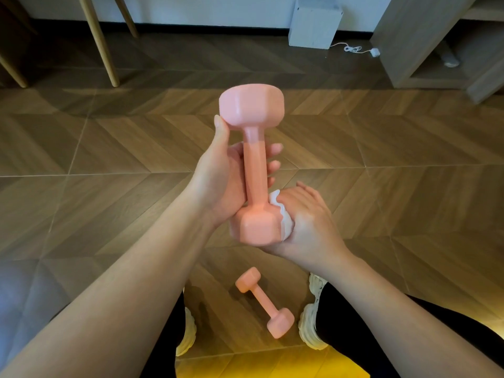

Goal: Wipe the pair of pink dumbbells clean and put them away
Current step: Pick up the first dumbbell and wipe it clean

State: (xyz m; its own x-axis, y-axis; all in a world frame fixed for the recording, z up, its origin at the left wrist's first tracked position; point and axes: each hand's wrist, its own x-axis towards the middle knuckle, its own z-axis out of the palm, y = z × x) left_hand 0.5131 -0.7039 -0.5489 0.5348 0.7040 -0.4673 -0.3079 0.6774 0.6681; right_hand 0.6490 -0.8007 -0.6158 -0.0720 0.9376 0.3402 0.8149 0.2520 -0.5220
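I hold one pink dumbbell (255, 165) upright in the middle of the head view, above the floor. My left hand (221, 173) grips its handle from the left, fingers curled behind it. My right hand (308, 222) presses a white wipe (281, 214) against the right side of the dumbbell's lower head, fingers wrapped over the wipe. The second pink dumbbell (264, 302) lies on the wooden floor between my feet, slanting from upper left to lower right.
My white shoes (311, 317) stand on either side of the floor dumbbell. Wooden chair legs (101, 42) rise at the far left. A white box (313, 23) with a cable sits against the wall. A low wooden shelf unit (425, 45) stands at the far right.
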